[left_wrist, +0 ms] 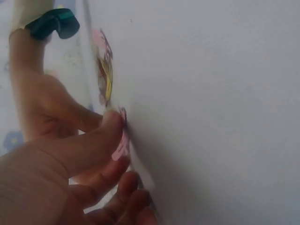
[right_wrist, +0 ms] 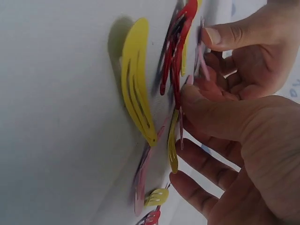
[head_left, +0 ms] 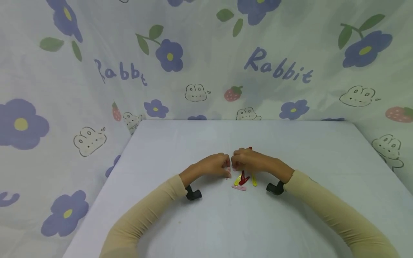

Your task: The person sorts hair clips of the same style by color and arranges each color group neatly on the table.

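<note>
Several snap hair clips in pink, yellow and red lie loosely grouped on the white table. My left hand (head_left: 213,165) is at the left of the group, with a pink hair clip (left_wrist: 121,146) pinched between thumb and fingers. Close beside it, my right hand (head_left: 248,159) reaches down and pinches another pink hair clip (right_wrist: 182,129), largely hidden by the thumb. Nearer me lie red clips (head_left: 244,179), a yellow clip (head_left: 237,180), another yellow clip (head_left: 254,180) and a pink clip (head_left: 239,187). More clips show under the right hand in the right wrist view.
The white table (head_left: 206,222) spreads around both hands. A cloth printed with flowers and rabbits (head_left: 206,68) hangs behind and at the sides. Black wrist devices sit under the left forearm (head_left: 193,194) and right forearm (head_left: 275,187).
</note>
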Demonstrator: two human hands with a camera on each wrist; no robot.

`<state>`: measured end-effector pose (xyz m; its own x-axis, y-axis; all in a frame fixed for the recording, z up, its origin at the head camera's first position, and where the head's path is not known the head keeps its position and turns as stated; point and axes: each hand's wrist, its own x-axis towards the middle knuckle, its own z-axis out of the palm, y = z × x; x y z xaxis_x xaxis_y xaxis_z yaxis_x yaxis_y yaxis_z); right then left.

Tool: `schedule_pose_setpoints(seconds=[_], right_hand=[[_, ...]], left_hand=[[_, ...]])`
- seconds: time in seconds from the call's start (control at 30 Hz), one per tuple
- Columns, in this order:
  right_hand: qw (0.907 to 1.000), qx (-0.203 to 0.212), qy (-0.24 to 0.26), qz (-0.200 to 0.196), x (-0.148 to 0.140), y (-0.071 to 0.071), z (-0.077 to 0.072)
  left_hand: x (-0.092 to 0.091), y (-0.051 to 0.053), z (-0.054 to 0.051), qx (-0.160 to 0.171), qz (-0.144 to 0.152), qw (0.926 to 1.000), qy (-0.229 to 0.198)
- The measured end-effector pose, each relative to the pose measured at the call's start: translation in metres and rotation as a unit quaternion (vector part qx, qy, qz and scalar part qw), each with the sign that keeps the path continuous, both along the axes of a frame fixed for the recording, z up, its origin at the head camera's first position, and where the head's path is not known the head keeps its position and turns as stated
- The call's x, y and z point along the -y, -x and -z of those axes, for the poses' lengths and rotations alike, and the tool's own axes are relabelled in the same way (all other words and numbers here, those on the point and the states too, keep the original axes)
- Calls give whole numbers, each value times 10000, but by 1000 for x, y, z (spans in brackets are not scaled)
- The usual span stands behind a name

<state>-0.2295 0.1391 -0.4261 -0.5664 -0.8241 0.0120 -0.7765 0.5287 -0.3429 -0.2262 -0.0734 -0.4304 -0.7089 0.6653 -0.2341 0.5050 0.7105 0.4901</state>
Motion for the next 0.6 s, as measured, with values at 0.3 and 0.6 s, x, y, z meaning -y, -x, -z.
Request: schedule_pose_setpoints(seconds=[0.3,0.6], right_hand=[[9971,612,-348,276,5,6,0],[9946,726,-622,405,7,7,-3]], left_hand=[[0,1,4,1,-73,9999,-108],[6,-2,7,-37,-312,9985,-452]])
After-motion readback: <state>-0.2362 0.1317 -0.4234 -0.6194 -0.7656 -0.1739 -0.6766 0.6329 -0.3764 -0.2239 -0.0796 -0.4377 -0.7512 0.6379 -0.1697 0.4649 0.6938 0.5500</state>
